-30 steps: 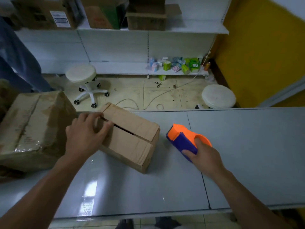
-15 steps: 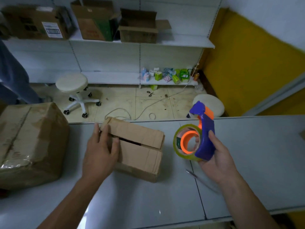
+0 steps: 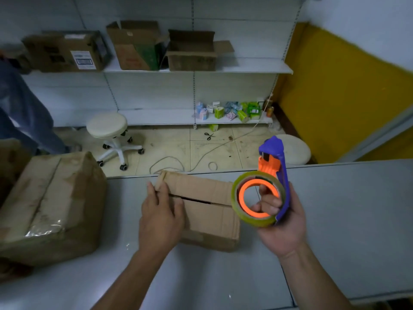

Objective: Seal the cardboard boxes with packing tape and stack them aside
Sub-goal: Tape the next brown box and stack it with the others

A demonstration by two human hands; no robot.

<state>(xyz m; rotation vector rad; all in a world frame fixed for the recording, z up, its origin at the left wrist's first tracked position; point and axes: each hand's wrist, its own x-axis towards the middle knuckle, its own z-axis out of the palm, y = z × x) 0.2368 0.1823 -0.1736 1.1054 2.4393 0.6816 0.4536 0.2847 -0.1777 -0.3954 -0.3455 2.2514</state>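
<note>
A small brown cardboard box (image 3: 207,209) lies on the grey table (image 3: 346,220), its two top flaps meeting at a narrow dark gap. My left hand (image 3: 159,218) rests flat on the box's left end, fingers over the flap seam. My right hand (image 3: 281,222) holds a purple and orange tape dispenser (image 3: 266,186) upright just right of the box, above the table; its roll of clear tape faces me. A larger taped cardboard box (image 3: 49,206) sits on the table at the left.
Beyond the table's far edge are a tiled floor, a white wheeled stool (image 3: 109,135), a second round stool (image 3: 295,151), a cord and scissors (image 3: 209,135). White shelves hold open cartons (image 3: 192,52) and small packets (image 3: 232,109). A person's blue-clad leg (image 3: 20,113) stands at far left.
My right hand lifted the tape dispenser off the table and turned it upright beside the box. My left hand slid along the box's left end. The camera tilted up slightly.
</note>
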